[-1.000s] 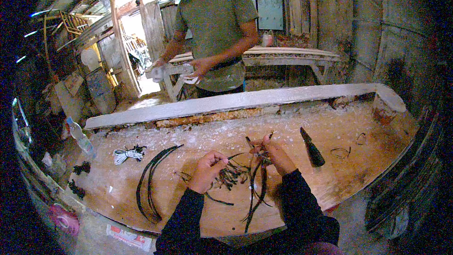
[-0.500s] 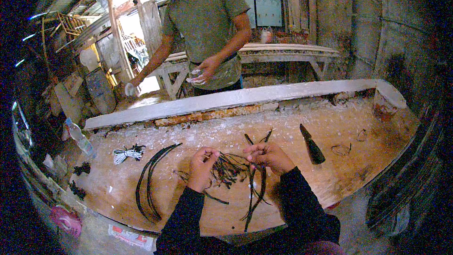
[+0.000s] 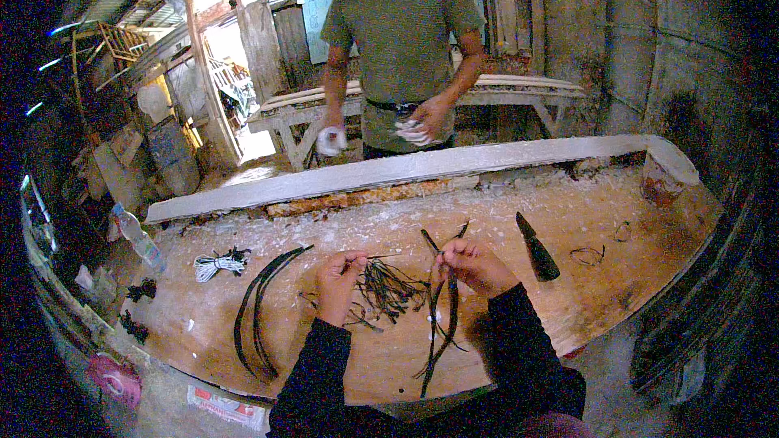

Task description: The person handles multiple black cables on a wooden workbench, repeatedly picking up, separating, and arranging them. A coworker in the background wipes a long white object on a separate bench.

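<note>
My left hand (image 3: 337,285) is closed in a pinch on a thin dark cord that runs out to the right from its fingertips. To its right, a bunch of short dark cords (image 3: 391,290) spreads between my hands; whether it hangs or rests on the board I cannot tell. My right hand (image 3: 477,268) is also pinched, above crossed black strips (image 3: 442,332); what lies in its fingertips is too small to make out. Left of my hands are two long curved black strips (image 3: 250,308). A dark pointed blade-like piece (image 3: 539,253) lies to the right.
The wooden board (image 3: 600,308) has a raised white beam (image 3: 389,169) along its far edge. A white cord bundle (image 3: 219,265), dark clumps (image 3: 139,290) and a plastic bottle (image 3: 139,235) are at left; thin loops (image 3: 587,256) at right. A co-worker (image 3: 406,40) stands beyond, holding white material.
My hands have moved slightly apart, the left one leftward and the right one rightward. The co-worker has shifted right and brought the outstretched arm in to the body.
</note>
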`<move>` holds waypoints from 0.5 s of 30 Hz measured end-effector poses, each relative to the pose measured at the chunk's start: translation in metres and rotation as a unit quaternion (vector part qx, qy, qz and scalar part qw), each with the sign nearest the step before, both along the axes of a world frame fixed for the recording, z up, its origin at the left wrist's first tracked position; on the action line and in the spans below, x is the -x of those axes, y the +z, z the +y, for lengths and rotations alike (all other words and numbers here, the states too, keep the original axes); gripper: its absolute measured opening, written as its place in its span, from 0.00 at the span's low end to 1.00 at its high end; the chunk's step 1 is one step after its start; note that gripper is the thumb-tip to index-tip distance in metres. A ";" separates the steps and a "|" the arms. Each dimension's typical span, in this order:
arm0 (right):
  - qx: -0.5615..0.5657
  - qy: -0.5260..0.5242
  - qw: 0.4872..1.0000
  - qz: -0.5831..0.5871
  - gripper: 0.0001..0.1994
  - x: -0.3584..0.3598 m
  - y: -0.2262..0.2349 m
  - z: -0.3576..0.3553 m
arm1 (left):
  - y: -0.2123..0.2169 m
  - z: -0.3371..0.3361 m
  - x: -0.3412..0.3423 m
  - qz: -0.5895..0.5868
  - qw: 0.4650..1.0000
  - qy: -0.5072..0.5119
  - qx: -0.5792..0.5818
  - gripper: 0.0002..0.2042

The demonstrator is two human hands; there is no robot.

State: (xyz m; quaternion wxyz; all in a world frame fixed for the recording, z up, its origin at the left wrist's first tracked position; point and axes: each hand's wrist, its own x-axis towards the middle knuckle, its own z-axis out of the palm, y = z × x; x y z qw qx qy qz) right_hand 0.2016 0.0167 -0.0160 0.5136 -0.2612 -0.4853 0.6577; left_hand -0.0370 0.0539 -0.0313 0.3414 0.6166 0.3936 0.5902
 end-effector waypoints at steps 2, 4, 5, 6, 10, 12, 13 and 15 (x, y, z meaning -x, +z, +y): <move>-0.002 -0.060 0.995 0.081 0.07 -0.001 0.005 0.001 | 0.000 0.000 -0.001 -0.002 1.000 -0.016 0.000 0.06; -0.016 -0.042 0.985 0.165 0.07 -0.006 0.009 0.001 | 0.001 -0.001 -0.001 0.000 0.998 -0.033 0.055 0.06; -0.022 -0.030 0.978 0.207 0.08 -0.009 0.011 0.001 | 0.000 -0.002 0.000 0.001 0.996 -0.041 0.083 0.06; -0.030 -0.047 0.973 0.222 0.08 -0.011 0.012 0.001 | 0.000 -0.002 0.000 0.004 0.996 -0.046 0.077 0.06; -0.067 -0.101 0.957 0.262 0.10 -0.017 0.013 0.002 | -0.004 -0.001 -0.002 0.027 0.996 -0.051 0.074 0.06; -0.084 -0.110 0.952 0.274 0.11 -0.020 0.013 0.003 | -0.006 -0.001 -0.003 0.052 0.996 -0.047 0.063 0.06; -0.090 -0.109 0.949 0.281 0.12 -0.021 0.014 0.003 | -0.006 -0.001 -0.004 0.068 0.995 -0.046 0.049 0.06; -0.102 -0.111 0.945 0.291 0.12 -0.022 0.015 0.004 | -0.006 -0.002 -0.004 0.103 0.994 -0.035 0.018 0.06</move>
